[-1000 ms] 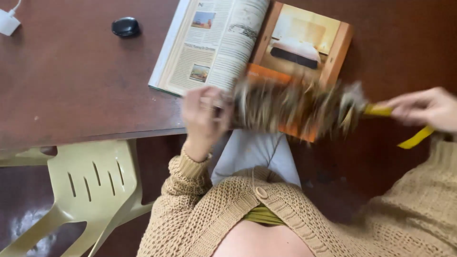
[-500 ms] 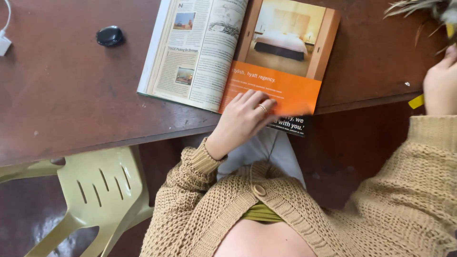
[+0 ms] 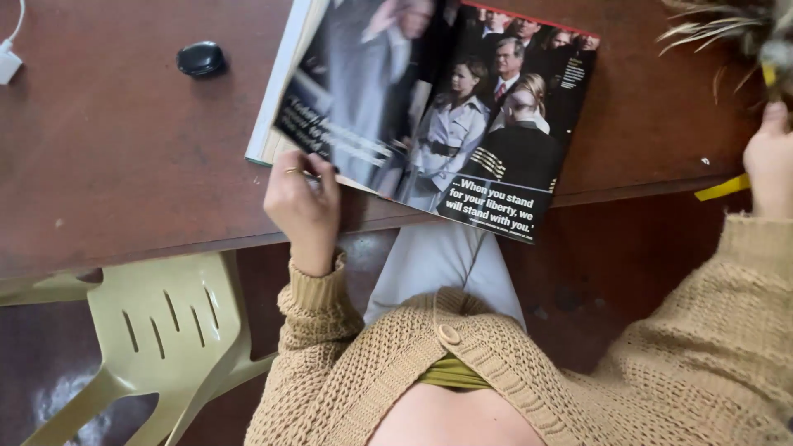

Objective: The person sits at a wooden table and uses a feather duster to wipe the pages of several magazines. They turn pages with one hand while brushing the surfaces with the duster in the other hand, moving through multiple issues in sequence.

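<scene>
The magazine (image 3: 429, 116) runs off the top edge, and its left page is blurry. The right hand (image 3: 770, 161) and feather duster (image 3: 727, 37) are cut off at the right.

— What is the left hand (image 3: 304, 201) doing?
— It pinches the lower left corner of the big glossy magazine (image 3: 429, 116), which lies open on the dark brown wooden table (image 3: 107, 157).
— And the right hand (image 3: 770, 157)?
— It grips the yellow handle of a brown feather duster (image 3: 727, 33) at the table's far right edge.
— Anything else?
— A small black oval thing (image 3: 201, 59) lies near the magazine, and a pale green plastic chair (image 3: 157, 330) stands below.
</scene>
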